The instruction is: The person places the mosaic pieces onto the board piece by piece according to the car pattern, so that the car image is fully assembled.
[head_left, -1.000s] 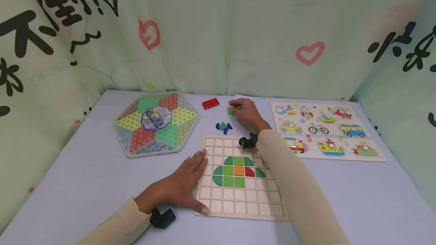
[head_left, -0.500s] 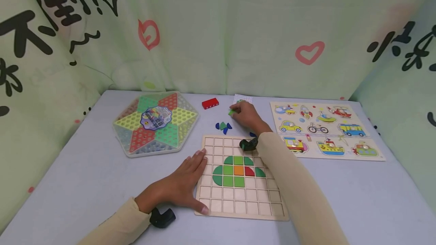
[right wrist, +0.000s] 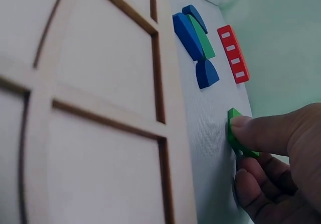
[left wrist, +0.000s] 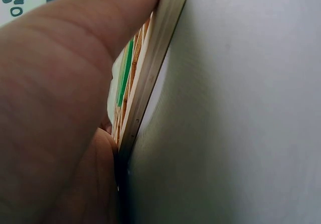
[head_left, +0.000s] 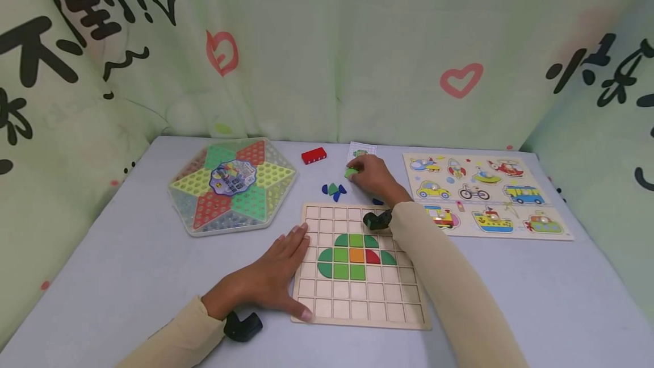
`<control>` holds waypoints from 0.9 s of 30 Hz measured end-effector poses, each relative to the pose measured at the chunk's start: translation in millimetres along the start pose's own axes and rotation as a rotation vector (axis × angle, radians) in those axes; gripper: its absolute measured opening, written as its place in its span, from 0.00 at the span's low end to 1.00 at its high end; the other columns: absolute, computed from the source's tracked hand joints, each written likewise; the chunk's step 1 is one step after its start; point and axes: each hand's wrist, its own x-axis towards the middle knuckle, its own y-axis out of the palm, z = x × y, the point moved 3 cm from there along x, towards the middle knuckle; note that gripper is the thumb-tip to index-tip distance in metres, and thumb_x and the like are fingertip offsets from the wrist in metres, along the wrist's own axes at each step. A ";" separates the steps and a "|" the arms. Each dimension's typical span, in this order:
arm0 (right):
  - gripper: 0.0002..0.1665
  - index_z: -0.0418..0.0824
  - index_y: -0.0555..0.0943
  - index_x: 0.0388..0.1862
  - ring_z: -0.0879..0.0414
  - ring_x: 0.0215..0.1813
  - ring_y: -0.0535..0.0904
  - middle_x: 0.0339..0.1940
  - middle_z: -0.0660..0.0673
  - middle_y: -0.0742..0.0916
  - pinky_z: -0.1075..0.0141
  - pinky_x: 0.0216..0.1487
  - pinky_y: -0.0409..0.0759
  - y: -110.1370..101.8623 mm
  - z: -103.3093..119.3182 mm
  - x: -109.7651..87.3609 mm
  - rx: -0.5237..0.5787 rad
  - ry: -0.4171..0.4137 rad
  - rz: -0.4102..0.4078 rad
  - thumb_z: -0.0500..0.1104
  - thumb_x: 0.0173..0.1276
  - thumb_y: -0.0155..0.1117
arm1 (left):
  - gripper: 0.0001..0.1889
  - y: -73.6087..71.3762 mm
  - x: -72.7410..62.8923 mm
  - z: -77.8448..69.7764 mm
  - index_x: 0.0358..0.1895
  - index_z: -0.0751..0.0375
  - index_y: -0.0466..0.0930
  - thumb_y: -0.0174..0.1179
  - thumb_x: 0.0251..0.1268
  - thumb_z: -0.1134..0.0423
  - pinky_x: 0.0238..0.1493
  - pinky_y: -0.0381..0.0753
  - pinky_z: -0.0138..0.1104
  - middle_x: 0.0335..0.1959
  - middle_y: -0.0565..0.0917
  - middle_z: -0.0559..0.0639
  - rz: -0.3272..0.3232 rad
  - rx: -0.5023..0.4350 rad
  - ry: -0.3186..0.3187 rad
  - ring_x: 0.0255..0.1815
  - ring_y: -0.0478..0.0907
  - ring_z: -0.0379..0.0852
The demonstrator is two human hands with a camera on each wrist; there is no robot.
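Note:
A wooden grid board (head_left: pixel 375 310) lies on the table before me, with green, orange and red tiles forming a shape in its cells. My left hand (head_left: pixel 271 274) rests spread along the board's left edge, thumb at the lower corner. Beyond the board's far edge, my right hand (head_left: pixel 377 178) pinches a green block (head_left: pixel 351 172) between thumb and fingers. In the right wrist view, the thumb presses on the face of that green block (right wrist: pixel 232 126). Close by, several blue pieces (right wrist: pixel 188 35) lie around a green piece (right wrist: pixel 201 35).
A hexagonal Chinese checkers set (head_left: pixel 233 186) lies at the left. On the right is a vehicle peg puzzle (head_left: pixel 487 231). A red block (head_left: pixel 314 155) and a printed pattern card (head_left: pixel 363 147) are at the back. One blue piece (head_left: pixel 377 201) lies by the board's far edge.
My right hand has picked up the green block and drawn it slightly toward me, uncovering more of the card. My left hand stays on the board.

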 end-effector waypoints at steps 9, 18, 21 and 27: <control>0.12 0.38 0.84 0.50 0.49 0.48 0.76 0.45 0.41 0.83 0.56 0.53 0.75 -10.2 -10.3 -8.1 0.052 -0.011 -0.031 0.35 0.69 0.61 | 0.70 0.2 -0.5 1.0 0.77 0.67 0.39 0.65 0.41 0.25 0.73 0.37 0.50 0.79 0.31 0.57 -0.006 0.001 0.004 0.78 0.27 0.52; 0.12 0.38 0.84 0.50 0.49 0.48 0.76 0.46 0.41 0.83 0.56 0.52 0.76 -21.8 -14.7 -17.5 0.074 -0.001 -0.041 0.36 0.70 0.61 | 0.70 0.4 0.1 1.6 0.78 0.66 0.39 0.65 0.40 0.24 0.74 0.36 0.49 0.79 0.30 0.56 0.006 -0.002 -0.006 0.78 0.27 0.51; 0.12 0.37 0.84 0.50 0.48 0.48 0.76 0.46 0.41 0.84 0.57 0.51 0.76 -24.2 -15.2 -21.7 0.077 -0.008 -0.032 0.36 0.70 0.61 | 0.70 -0.3 0.2 1.0 0.78 0.66 0.39 0.66 0.40 0.25 0.74 0.36 0.49 0.79 0.31 0.56 0.015 -0.009 -0.007 0.78 0.26 0.51; 0.12 0.37 0.85 0.50 0.48 0.46 0.76 0.46 0.41 0.84 0.57 0.51 0.76 -27.6 -12.8 -30.8 0.074 -0.053 -0.013 0.36 0.70 0.62 | 0.71 -2.2 -0.3 0.3 0.78 0.66 0.39 0.68 0.39 0.26 0.74 0.35 0.49 0.79 0.30 0.55 0.028 -0.024 -0.022 0.78 0.26 0.50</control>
